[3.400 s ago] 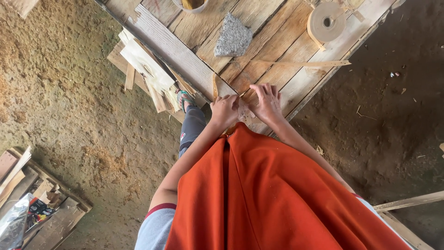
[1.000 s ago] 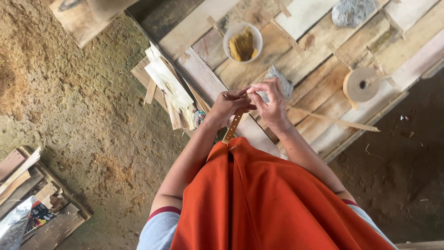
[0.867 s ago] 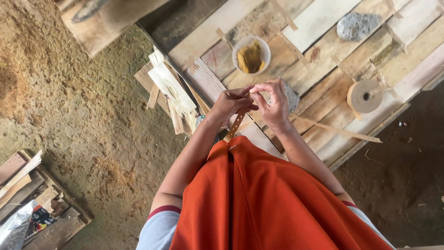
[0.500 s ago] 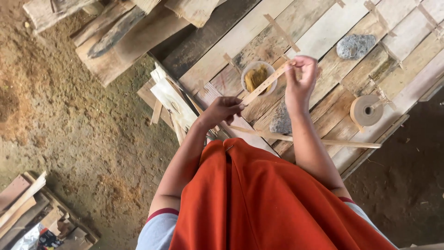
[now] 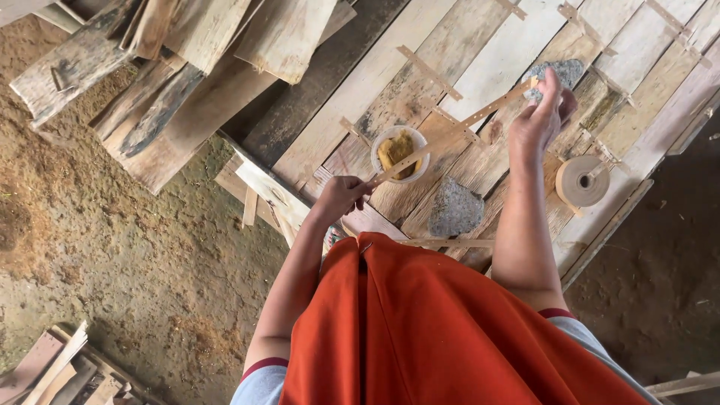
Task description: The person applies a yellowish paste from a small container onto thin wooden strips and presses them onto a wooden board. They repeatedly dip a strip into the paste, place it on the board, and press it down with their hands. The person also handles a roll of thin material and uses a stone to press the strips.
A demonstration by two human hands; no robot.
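Below frame centre, the left hand (image 5: 339, 196) pinches one end of a thin wooden strip (image 5: 450, 135); the right hand (image 5: 541, 116), upper right, pinches the other, stretching it taut above a small bowl (image 5: 400, 152) of yellowish paste on the plank table (image 5: 487, 60). Pulled harder, the strip might snap (it looks brittle). The orange garment (image 5: 450, 330) hides the table's near edge; the right fingertips are hard to make out.

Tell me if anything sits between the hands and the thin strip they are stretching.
Nothing visible does. The left hand pinches one end of the strip and the right hand pinches the other; it hangs taut above the small bowl.
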